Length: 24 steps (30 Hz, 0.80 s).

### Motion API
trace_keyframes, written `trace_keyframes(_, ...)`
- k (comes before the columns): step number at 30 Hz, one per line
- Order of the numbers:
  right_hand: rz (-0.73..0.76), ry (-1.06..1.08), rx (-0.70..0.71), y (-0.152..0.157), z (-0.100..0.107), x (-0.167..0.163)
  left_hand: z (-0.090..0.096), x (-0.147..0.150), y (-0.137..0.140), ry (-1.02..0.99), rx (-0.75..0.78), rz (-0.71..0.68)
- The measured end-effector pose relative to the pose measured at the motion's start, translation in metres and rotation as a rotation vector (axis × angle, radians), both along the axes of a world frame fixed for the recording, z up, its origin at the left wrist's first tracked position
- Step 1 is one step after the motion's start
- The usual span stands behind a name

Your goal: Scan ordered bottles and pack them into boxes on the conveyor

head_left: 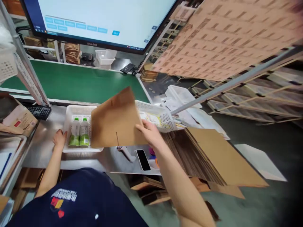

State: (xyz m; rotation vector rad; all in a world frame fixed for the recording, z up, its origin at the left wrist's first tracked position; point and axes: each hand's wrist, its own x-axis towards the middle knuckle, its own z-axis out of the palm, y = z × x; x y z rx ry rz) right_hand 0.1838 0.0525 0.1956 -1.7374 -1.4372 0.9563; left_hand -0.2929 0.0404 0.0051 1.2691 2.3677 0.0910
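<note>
My right hand (150, 132) grips the right edge of a flat, folded cardboard box (115, 121), thumb on its upper face. The cardboard is raised and tilted over the right part of a white plastic basket (82, 150), hiding that part. Two bottles with green caps and green lower halves, a left bottle (75, 134) and a right bottle (84, 134), lie side by side in the basket. My left hand (60, 138) is closed at the basket's left rim, its fingertips partly hidden.
A phone (143, 160) and what looks like a handheld scanner (126, 154) lie on the metal table. Stacked flat cardboard (213, 154) stands at the right. Another white basket (167, 121) holds packets. Beyond runs a green conveyor belt (90, 82) beneath a monitor (99, 22). A metal post (236, 83) slants across the right.
</note>
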Motion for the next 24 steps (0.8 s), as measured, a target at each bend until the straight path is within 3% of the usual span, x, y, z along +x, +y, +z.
trace_keyframes(2,-0.007,0.065,-0.105,0.035,-0.008,-0.026,0.001,0.001,-0.002,-0.019,0.007,-0.009)
trace_keyframes(4,0.021,0.220,-0.209,0.048,-0.014,-0.032,0.002,0.002,-0.003,-0.018,0.010,-0.024)
trace_keyframes(7,0.112,0.537,-0.361,0.039,-0.031,-0.005,0.004,0.004,-0.001,0.033,-0.012,-0.035)
trace_keyframes(10,-0.089,0.706,-0.237,0.009,-0.075,0.021,0.007,0.006,0.004,0.113,-0.047,-0.035)
trace_keyframes(12,-0.245,0.670,-0.163,-0.012,-0.118,0.013,0.007,0.006,0.007,0.161,-0.051,-0.047)
trace_keyframes(15,-0.051,0.520,-0.366,-0.038,-0.176,-0.036,-0.001,-0.001,0.005,0.206,-0.103,-0.116)
trace_keyframes(17,0.043,0.491,-0.390,-0.049,-0.198,-0.075,-0.011,-0.009,-0.004,0.223,-0.171,-0.166)
trace_keyframes(20,0.031,0.262,-0.235,-0.053,-0.210,-0.113,-0.022,-0.018,-0.019,0.229,-0.216,-0.161)
trace_keyframes(24,0.082,0.034,-0.144,-0.045,-0.209,-0.119,-0.015,-0.015,-0.029,0.255,-0.196,-0.140)
